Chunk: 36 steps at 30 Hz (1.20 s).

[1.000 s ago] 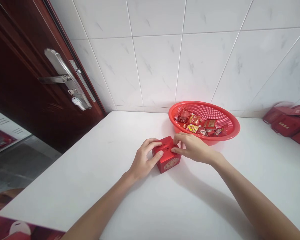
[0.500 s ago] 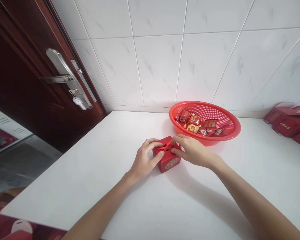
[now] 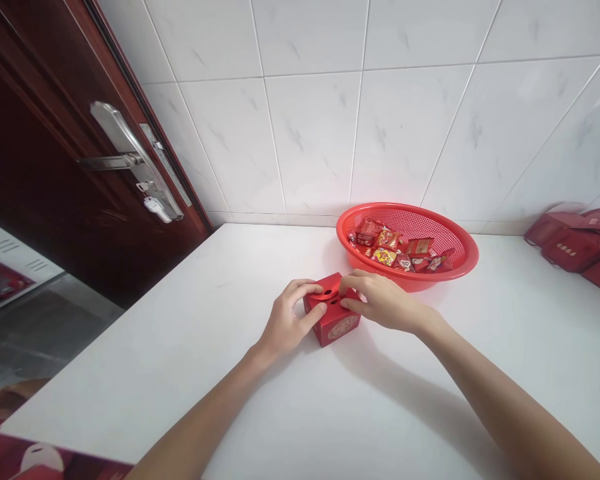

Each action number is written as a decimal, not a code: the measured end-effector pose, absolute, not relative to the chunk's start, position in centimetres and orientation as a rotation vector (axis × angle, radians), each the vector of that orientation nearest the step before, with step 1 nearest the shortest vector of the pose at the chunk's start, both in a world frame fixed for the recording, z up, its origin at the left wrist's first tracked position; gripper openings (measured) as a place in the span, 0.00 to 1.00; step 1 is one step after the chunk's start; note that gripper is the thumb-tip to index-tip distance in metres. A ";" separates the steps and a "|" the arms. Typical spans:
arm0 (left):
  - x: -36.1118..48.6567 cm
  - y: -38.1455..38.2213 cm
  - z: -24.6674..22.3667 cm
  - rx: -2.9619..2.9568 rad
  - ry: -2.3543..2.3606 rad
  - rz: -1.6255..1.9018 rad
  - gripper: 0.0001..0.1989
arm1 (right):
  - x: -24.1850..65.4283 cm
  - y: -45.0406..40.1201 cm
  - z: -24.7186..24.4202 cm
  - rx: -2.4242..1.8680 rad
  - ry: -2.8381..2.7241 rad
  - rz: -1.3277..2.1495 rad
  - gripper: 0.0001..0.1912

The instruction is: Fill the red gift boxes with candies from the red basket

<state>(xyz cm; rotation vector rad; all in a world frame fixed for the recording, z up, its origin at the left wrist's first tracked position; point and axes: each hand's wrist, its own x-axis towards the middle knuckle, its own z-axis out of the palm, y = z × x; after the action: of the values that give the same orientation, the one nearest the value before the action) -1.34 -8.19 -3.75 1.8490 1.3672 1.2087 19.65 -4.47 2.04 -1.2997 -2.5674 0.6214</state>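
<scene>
Both hands worked at a small red gift box (image 3: 325,331), which stood on the white table (image 3: 145,333) in front of the colander. The left hand (image 3: 291,319) rested moderately spread, thumb and fingertips on the box's left top. The right hand (image 3: 380,300) was curled over the other side, thumb and fingers narrowly apart; whether they pinched a flap could not be told. Two dark holes showed in the top, part of which the right hand hid; the contents were out of sight. Just behind, the red plastic colander (image 3: 467,263) held wrapped snack packets (image 3: 384,257), mostly red, one yellow. Well to the right, more red boxes (image 3: 567,248) lay against the tiled wall (image 3: 310,133). Leftward, keys (image 3: 156,209) hung from the lock of a dark wooden door (image 3: 35,133).
</scene>
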 end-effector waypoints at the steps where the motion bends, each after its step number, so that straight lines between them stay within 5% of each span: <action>1: -1.3 -8.2 -3.8 1.850 1.366 1.208 0.12 | 19.7 -4.5 2.0 -1.299 -2.566 0.621 0.05; 20: -1.4 -8.2 -3.5 1.960 1.371 1.192 0.11 | 20.3 -4.9 2.8 -1.225 -2.642 0.663 0.04; 36: -1.5 -8.3 -3.6 1.897 1.399 1.218 0.12 | 16.5 -8.3 1.9 -1.471 -2.553 0.438 0.25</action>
<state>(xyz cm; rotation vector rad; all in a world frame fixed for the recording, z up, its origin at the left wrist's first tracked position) -1.54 -8.32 -3.62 1.8968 1.3986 1.2180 16.46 -8.32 1.86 -1.4712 -2.5530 0.4380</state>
